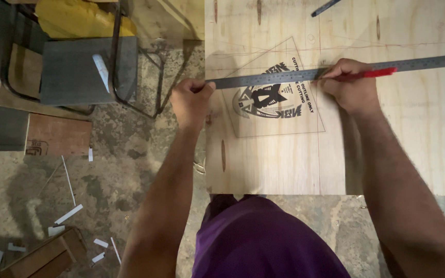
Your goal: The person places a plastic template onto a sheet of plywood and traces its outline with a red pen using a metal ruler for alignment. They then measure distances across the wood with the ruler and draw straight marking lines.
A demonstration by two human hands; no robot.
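Observation:
A long steel ruler (423,63) lies slantwise across a plywood sheet (418,139). My left hand (191,100) pinches the ruler's left end at the sheet's left edge. My right hand (348,85) grips a red pencil (379,72), its tip hidden under my fingers against the ruler's lower edge. A clear triangular template (276,116) with a black printed emblem lies under the ruler between my hands. Thin pencil lines cross the plywood.
A metal-framed stool with a grey seat (86,72) stands at left on the concrete floor (130,154), with yellow cloth (73,18) behind it. White scraps (68,213) and wooden offcuts (42,255) litter the floor at lower left. A dark tool (325,7) lies at the plywood's top.

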